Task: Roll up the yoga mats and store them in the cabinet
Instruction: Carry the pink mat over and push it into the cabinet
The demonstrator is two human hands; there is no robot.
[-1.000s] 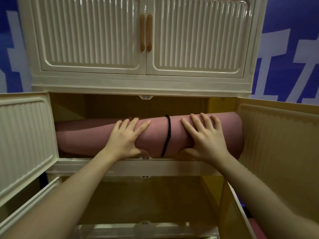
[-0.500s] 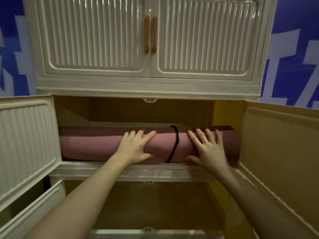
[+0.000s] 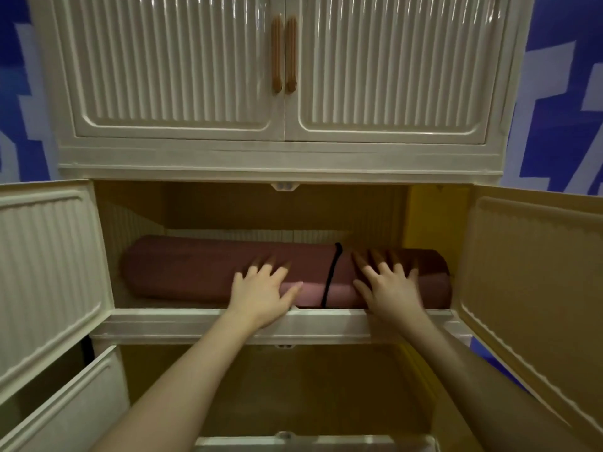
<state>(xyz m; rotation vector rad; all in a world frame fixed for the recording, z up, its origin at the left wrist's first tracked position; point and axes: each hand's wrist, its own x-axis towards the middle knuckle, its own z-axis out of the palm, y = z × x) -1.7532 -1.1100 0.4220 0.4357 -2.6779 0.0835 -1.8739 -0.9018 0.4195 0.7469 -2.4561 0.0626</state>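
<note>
A rolled pink yoga mat [image 3: 195, 272] lies lengthwise inside the middle compartment of a cream cabinet [image 3: 277, 158], bound by a black cord [image 3: 331, 275] right of its middle. My left hand [image 3: 261, 288] presses flat on the roll just left of the cord, fingers spread and straight. On the other side of the cord my right hand [image 3: 388, 285] presses the roll the same way. The mat's right end sits close to the compartment's right wall.
Both doors of the middle compartment stand open, the left door [image 3: 49, 265] and the right door [image 3: 535, 288] flanking my arms. The lower compartment [image 3: 293, 386] is also open, its left door [image 3: 65, 412] swung out. The upper doors with wooden handles [image 3: 284, 53] are closed.
The mat has moved from the compartment's front edge deeper inside, pushed by both flat hands. My arms have stretched forward with it.
</note>
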